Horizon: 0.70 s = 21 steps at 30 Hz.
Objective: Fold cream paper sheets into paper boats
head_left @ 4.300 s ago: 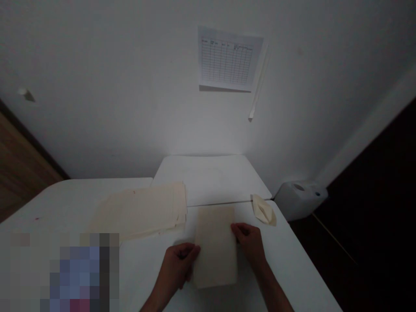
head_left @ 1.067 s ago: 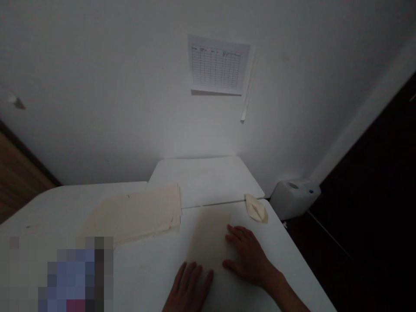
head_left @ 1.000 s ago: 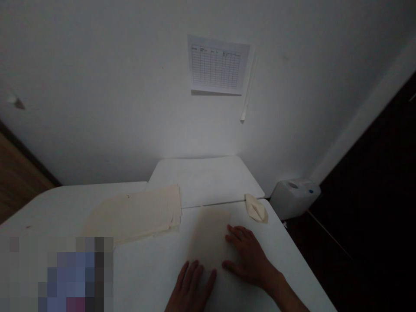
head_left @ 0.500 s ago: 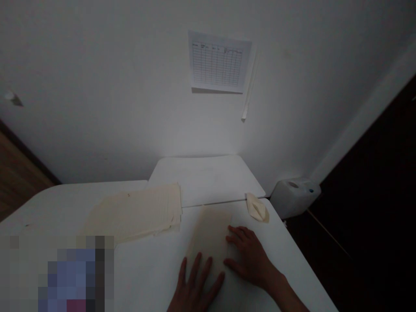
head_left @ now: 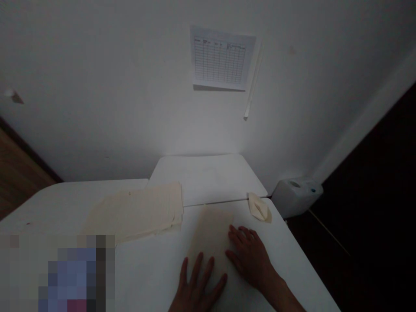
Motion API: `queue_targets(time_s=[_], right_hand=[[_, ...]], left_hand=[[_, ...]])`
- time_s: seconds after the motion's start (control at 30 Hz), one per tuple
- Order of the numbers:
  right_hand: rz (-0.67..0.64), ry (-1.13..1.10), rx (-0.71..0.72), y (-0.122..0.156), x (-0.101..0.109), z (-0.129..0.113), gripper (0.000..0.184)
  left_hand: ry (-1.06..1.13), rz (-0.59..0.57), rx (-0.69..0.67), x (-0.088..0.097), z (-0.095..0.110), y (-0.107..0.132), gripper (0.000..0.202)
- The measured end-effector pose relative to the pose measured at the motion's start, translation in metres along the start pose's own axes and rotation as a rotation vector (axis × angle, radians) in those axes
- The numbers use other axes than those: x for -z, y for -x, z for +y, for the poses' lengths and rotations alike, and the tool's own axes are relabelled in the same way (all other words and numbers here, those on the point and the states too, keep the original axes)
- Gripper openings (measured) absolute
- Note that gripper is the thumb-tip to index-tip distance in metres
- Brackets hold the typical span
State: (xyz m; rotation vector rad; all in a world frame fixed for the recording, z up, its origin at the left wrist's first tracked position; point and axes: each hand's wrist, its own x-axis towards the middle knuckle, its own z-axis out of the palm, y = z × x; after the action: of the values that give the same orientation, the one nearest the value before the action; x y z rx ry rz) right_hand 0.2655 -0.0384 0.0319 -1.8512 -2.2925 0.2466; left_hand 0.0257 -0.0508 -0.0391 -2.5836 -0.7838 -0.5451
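A thin cream sheet (head_left: 211,232), which looks like cloth or paper, lies flat on the white table. Over its near end my left hand (head_left: 198,284) rests palm down with fingers spread. At the sheet's right edge, my right hand (head_left: 248,258) lies with its fingertips on the border, fingers bent a little and thumb apart. Neither hand grips anything. To the left is a stack of larger cream sheets (head_left: 143,212) with uneven edges. A small folded cream piece (head_left: 258,207) sits beyond my right hand, near the table's right edge.
The white table (head_left: 149,264) has another white tabletop (head_left: 208,177) behind it, against the wall. A printed chart (head_left: 221,60) hangs there beside a thin white strip (head_left: 253,86). A whitish plastic container (head_left: 294,199) stands on the floor at right. A blurred patch covers the lower left.
My right hand's fingers are curled slightly more at the sheet's edge. The left hand stays spread in place, and the whole view has shifted slightly.
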Motion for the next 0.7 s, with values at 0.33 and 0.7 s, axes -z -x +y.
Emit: queue_targets(time_s=[0.33, 0.7], right_hand=[[-0.036, -0.049, -0.038, -0.005, 0.008, 0.009, 0.083], [0.238, -0.092, -0.268, -0.047, 0.007, 0.024, 0.041]], left_hand=[[-0.01, 0.028, -0.018, 0.01, -0.004, -0.007, 0.06], [0.027, 0.043, -0.001, 0.006, -0.002, -0.005, 0.06]])
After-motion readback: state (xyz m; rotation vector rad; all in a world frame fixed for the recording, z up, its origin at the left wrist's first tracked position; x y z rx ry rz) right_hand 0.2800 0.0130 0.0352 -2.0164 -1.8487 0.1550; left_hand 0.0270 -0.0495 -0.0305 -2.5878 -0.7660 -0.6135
